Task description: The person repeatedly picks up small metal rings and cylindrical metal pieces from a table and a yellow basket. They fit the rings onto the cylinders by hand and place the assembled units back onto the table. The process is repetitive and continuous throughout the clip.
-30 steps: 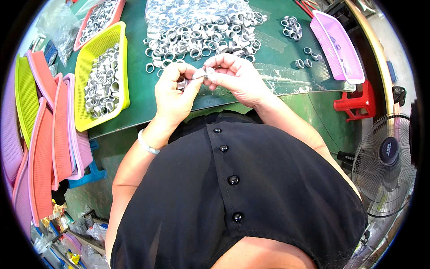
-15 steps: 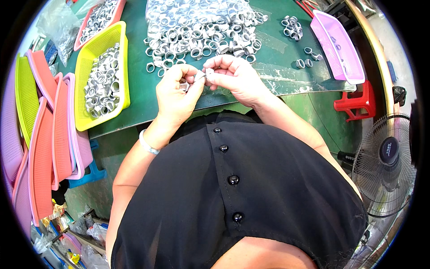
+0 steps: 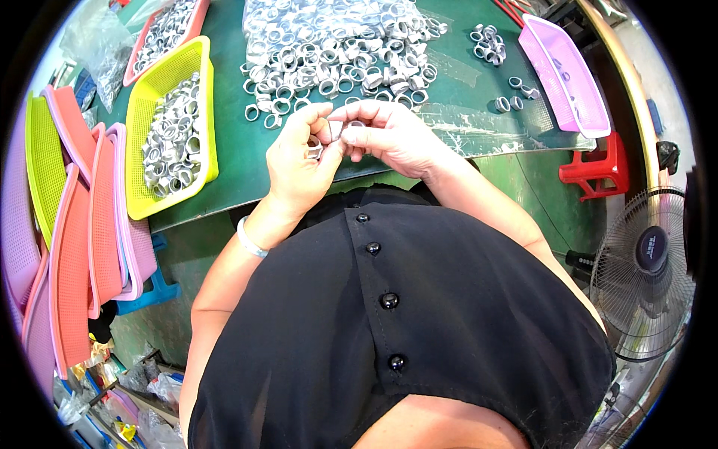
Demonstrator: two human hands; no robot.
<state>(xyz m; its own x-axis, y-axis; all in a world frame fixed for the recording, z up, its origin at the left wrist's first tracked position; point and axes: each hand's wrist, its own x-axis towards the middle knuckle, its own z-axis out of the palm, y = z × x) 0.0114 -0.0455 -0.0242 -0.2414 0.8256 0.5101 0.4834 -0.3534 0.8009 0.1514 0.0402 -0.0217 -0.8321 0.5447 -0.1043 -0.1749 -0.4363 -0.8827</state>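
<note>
Above the near edge of the green table (image 3: 232, 191), my two hands meet fingertip to fingertip. Thumb and fingers of my left hand (image 3: 293, 165) are closed round silvery metal rings; one ring (image 3: 315, 148) shows inside the curled fingers, and a flat-faced ring (image 3: 336, 129) sits at the fingertips. My right hand (image 3: 400, 142) pinches at the same spot, with a grey ring partly showing between its thumb and fingers. How the pieces touch is hidden by the fingers. Just beyond lies a large heap of similar rings (image 3: 340, 71), partly under clear plastic.
A yellow-green basket (image 3: 209, 112) of rings stands at left, a red basket (image 3: 200, 15) behind it. Stacked baskets (image 3: 71, 262) crowd the far left. At right are small ring groups (image 3: 488, 45), a purple basket (image 3: 594, 112), a red stool (image 3: 598, 168) and a fan (image 3: 651, 254).
Both hands stay together at nearly the same place, with the fingers shifted slightly. The flat-faced ring at the fingertips shows more plainly, and the left hand has moved slightly right.
</note>
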